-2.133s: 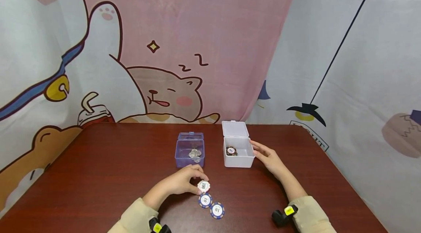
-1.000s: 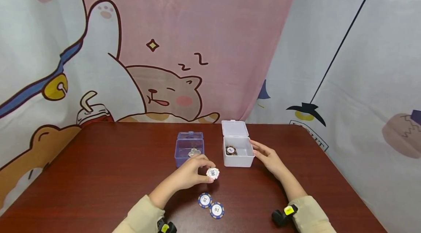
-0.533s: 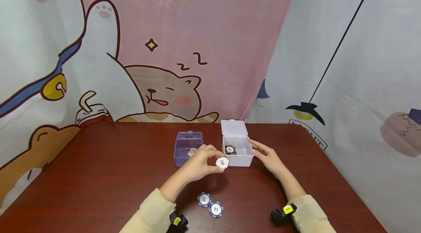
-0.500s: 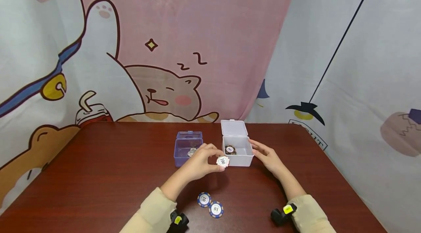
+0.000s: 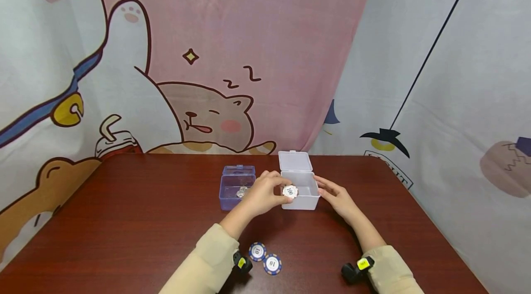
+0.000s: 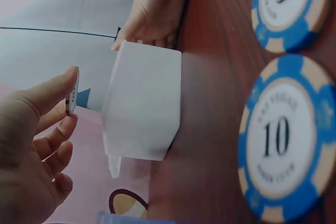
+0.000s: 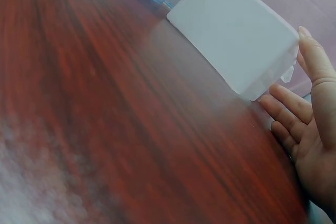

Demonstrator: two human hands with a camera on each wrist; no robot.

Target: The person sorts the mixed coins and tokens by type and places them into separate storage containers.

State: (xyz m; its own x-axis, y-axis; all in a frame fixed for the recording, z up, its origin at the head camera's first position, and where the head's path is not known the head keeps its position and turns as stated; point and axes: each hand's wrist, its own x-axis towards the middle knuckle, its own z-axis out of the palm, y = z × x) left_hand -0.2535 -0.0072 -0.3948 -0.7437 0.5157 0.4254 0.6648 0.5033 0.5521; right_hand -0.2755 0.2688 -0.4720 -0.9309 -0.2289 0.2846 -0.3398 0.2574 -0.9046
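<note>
In the head view, my left hand pinches a white poker chip marked 100 between thumb and fingertips. It overlaps the opening of the white box, whose lid is raised; the dark chips inside are hidden behind the hand. The left wrist view shows the held chip edge-on, higher than the box. My right hand has its fingers along the box's right side, thumb at the near corner. The right wrist view shows these fingers extended, fingertips right at the wall of the box.
Two blue poker chips marked 10, one left and one right, lie edge to edge on the brown table. A translucent blue-purple box with its lid up stands left of the white one, with silvery coins in it.
My left hand has lifted the white chip off the table beside the blue chips and carried it right and forward to the white box. My right hand has stayed at the box.
</note>
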